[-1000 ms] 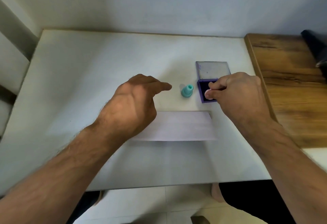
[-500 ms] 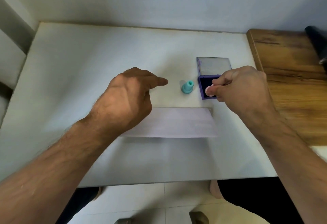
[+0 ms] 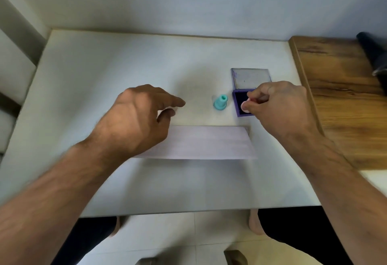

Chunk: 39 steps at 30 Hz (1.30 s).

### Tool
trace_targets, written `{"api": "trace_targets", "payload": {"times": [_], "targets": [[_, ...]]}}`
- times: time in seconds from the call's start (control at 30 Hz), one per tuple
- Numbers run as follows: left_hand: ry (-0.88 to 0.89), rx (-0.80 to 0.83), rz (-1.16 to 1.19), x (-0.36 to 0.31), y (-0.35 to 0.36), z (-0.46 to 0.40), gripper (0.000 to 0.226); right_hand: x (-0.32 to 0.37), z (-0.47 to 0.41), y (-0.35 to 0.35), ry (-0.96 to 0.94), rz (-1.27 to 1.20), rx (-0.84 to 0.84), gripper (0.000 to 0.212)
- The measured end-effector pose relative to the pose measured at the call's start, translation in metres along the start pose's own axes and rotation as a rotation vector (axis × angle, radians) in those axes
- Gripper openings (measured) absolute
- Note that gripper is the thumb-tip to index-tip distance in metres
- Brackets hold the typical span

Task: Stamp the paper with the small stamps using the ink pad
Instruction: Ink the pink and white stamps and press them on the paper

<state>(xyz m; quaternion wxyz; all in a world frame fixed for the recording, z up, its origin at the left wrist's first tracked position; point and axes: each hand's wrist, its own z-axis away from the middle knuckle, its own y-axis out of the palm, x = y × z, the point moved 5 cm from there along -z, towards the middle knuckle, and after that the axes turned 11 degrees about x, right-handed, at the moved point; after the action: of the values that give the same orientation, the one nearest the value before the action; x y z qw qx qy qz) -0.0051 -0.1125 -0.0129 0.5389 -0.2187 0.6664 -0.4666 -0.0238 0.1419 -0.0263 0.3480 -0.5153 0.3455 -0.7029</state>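
A strip of white paper (image 3: 209, 145) lies across the middle of the white table (image 3: 104, 65). Behind its right end sits the purple ink pad (image 3: 238, 101), its clear lid (image 3: 250, 77) flipped open toward the wall. My right hand (image 3: 278, 107) pinches a small pale pink stamp (image 3: 244, 105) and holds it over the dark pad. A teal stamp (image 3: 220, 102) stands upright just left of the pad. My left hand (image 3: 136, 118) hovers over the paper's left end, fingers loosely bent and holding nothing.
A wooden surface (image 3: 339, 97) adjoins the table on the right, with a dark object (image 3: 374, 55) at its far edge. The wall runs close behind the table. My knees and the tiled floor show below the table's front edge.
My right hand has stayed over the ink pad with the pink stamp, shifting only slightly. The left hand drifted a little leftward over the paper.
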Motion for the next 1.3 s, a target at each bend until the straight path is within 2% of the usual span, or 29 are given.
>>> {"api": "trace_targets", "payload": {"times": [0.1,0.17,0.3,0.43,0.53,0.63,0.77,0.87,1.07,1.3], "targets": [[-0.087,0.006,0.027,0.012,-0.009,0.005,0.026,-0.005,0.002,-0.008,0.019,-0.091,-0.073,0.031],[-0.177,-0.002,0.062,0.024,-0.014,0.007,0.021,0.000,0.004,-0.017,0.001,-0.242,-0.134,0.033],[-0.262,0.021,0.057,0.036,-0.018,0.008,0.010,0.032,0.014,-0.022,-0.109,-0.664,-0.164,0.017],[-0.280,0.151,0.001,0.044,-0.013,0.012,0.021,0.069,0.033,0.020,-0.113,-1.111,0.071,0.009],[-0.293,0.253,-0.018,0.054,-0.007,0.016,0.032,0.080,0.046,0.066,-0.010,-1.290,0.286,0.012],[-0.317,0.331,0.004,0.061,0.003,0.021,0.036,0.078,0.051,0.094,0.047,-1.375,0.412,0.016],[-0.333,0.340,0.033,0.065,0.013,0.021,0.024,0.066,0.049,0.108,0.045,-1.309,0.403,0.016],[-0.323,0.314,0.065,0.068,0.015,0.022,0.020,0.066,0.055,0.114,-0.022,-1.151,0.275,0.016],[-0.277,0.261,0.067,0.072,0.015,0.024,0.021,0.093,0.075,0.123,-0.173,-0.773,-0.065,0.029],[-0.224,0.216,0.012,0.072,0.014,0.026,0.021,0.096,0.084,0.119,-0.348,-0.476,-0.199,0.029]]}}
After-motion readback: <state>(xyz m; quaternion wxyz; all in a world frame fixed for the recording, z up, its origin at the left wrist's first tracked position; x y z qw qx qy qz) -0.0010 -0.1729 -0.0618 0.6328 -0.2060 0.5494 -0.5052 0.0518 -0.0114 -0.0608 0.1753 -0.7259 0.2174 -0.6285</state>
